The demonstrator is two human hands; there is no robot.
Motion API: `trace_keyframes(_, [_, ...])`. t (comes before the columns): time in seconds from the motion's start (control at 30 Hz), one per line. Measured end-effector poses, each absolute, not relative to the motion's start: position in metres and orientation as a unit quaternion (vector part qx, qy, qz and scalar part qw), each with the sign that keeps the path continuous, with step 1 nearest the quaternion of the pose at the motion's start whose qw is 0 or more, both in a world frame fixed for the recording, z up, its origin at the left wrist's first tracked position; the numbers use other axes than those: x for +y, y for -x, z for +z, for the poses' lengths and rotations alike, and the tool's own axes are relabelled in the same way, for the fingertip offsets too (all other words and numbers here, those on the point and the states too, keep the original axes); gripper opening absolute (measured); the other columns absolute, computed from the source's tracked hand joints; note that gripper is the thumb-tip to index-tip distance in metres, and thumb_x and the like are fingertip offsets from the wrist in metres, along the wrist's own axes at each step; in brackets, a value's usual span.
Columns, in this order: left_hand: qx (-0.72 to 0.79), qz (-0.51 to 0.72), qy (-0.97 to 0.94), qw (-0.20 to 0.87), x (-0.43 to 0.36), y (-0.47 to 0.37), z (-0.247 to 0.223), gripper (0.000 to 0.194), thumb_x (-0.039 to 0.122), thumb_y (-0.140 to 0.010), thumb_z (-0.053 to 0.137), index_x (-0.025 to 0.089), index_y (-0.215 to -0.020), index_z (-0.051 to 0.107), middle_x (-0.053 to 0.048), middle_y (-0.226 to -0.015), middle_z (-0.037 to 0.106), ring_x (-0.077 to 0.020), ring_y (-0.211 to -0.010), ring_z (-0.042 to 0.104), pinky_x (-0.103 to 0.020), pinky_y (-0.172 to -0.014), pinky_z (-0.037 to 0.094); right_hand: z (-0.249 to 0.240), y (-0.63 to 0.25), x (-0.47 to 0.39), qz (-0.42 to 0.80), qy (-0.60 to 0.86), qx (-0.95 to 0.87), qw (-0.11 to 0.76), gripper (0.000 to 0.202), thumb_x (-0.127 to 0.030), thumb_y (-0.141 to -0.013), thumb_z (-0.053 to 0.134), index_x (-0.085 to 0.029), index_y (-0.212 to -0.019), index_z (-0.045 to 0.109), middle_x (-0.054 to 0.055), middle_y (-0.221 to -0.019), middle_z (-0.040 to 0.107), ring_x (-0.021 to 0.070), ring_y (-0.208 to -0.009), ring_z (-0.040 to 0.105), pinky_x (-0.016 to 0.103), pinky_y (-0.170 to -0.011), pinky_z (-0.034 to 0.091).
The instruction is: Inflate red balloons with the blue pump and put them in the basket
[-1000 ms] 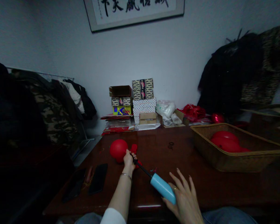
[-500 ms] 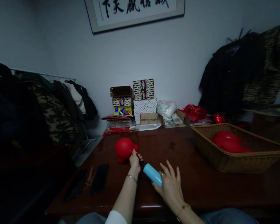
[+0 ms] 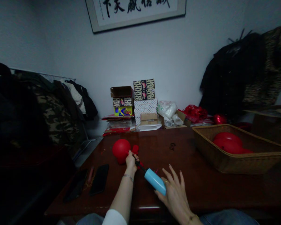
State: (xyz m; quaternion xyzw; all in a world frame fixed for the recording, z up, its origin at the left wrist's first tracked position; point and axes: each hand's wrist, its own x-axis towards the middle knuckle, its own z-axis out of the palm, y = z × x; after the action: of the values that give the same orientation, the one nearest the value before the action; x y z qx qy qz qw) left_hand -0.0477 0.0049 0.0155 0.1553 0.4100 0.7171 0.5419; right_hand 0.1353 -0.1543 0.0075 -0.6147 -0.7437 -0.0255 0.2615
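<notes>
My left hand (image 3: 131, 162) is closed around the neck of a red balloon (image 3: 121, 149) and the black front end of a hand balloon pump. The balloon is partly inflated, round with a smaller bulge below. The pump's light blue barrel (image 3: 155, 181) slants down to the right, with a dark rod (image 3: 141, 167) showing between it and my left hand. My right hand (image 3: 174, 190) holds the barrel's near end between thumb and palm, its other fingers stretched out. More red pieces (image 3: 135, 149) show just behind my left hand; their kind is partly hidden.
A wicker basket (image 3: 234, 167) with red balloons (image 3: 228, 142) stands on the right of the table. Two dark phones (image 3: 99, 179) lie at left, beside a small red stick-like item (image 3: 91, 175). Black rings (image 3: 172, 146) lie mid-table. Boxes (image 3: 145, 109) are stacked behind.
The pump has lengthened: more dark rod shows. My left hand and the balloon moved a little left, while my right hand and the barrel shifted slightly right and down.
</notes>
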Motion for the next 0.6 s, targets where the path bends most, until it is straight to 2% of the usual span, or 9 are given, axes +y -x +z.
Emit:
trace_keyframes(0.27, [0.402,0.724,-0.15,0.54,0.009,0.06,0.023,0.029,0.038,-0.09,0.046,0.019,-0.068,0.039,0.008,-0.046,0.036,-0.0051,-0.032,0.035,-0.015,-0.031,0.027,-0.005,-0.165,-0.171,-0.063,0.589,-0.758,0.272,0.036,-0.048,-0.07,0.06,-0.027,-0.099,0.065,0.004,-0.134,0.049,0.0311,-0.135,0.023,0.057,-0.108,0.004])
trace_keyframes(0.6, [0.409,0.71,-0.166,0.549,0.007,0.044,0.02,0.03,0.039,-0.088,0.048,0.019,-0.069,0.039,0.007,-0.048,0.038,-0.0054,-0.033,0.036,-0.015,-0.032,0.026,-0.004,-0.153,-0.165,-0.046,0.615,-0.737,0.277,0.034,-0.043,-0.071,0.059,-0.024,-0.099,0.066,0.004,-0.135,0.049,0.0312,-0.134,0.025,0.056,-0.109,0.003])
